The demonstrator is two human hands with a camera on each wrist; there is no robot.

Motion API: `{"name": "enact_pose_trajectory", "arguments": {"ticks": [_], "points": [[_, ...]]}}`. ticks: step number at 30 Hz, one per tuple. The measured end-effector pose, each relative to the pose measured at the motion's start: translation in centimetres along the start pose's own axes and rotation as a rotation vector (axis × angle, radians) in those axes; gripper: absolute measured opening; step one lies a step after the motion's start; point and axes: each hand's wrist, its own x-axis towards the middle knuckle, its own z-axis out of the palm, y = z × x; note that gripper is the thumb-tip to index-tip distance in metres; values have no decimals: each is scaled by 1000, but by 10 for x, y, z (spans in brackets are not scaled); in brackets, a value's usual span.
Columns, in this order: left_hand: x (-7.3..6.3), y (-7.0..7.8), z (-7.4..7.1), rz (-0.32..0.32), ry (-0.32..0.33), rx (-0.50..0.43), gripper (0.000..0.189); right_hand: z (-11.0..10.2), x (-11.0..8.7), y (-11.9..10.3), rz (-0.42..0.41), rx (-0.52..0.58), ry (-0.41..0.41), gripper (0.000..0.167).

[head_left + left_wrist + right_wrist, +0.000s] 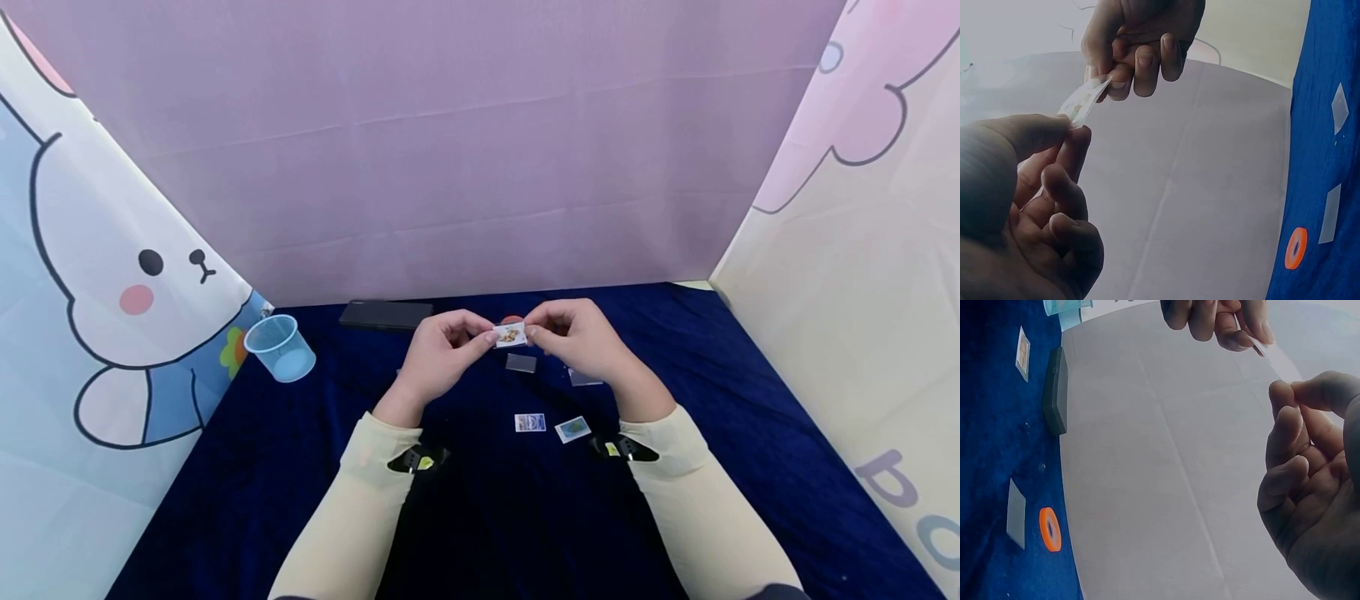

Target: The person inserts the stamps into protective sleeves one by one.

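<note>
A small white card with a brown and yellow picture [511, 335] is held up above the dark blue cloth, slightly bowed in both wrist views. My left hand [442, 354] pinches its left end between thumb and forefinger. At the right end, the thumb and forefinger of my right hand [581, 337] pinch it as well. A clear film edge shows along the card [1085, 100] in the left wrist view. Below the hands lies a greyish clear rectangle [521, 363]. Another such rectangle [585, 378] is partly hidden by the right hand.
Nearer me lie a blue-and-white card [530, 422] and a tilted green-blue card [573, 429]. An orange ring-shaped roll [1050, 529] is mostly hidden behind the hands in the head view. A black case [386, 314] lies at the back, a light blue basket [281, 348] stands left.
</note>
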Motion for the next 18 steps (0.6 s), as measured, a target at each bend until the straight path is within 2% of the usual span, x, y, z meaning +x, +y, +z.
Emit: {"name": "enact_pose_trajectory", "arguments": {"ticks": [1, 7, 18], "points": [[1, -4, 1, 6, 0, 4, 9, 0, 0, 0, 2, -3, 1, 10], [1, -7, 2, 30, -7, 23, 11, -1, -1, 2, 10, -21, 10, 8], [3, -13, -6, 16, 25, 59, 6, -9, 1, -3, 13, 11, 36, 11]]}}
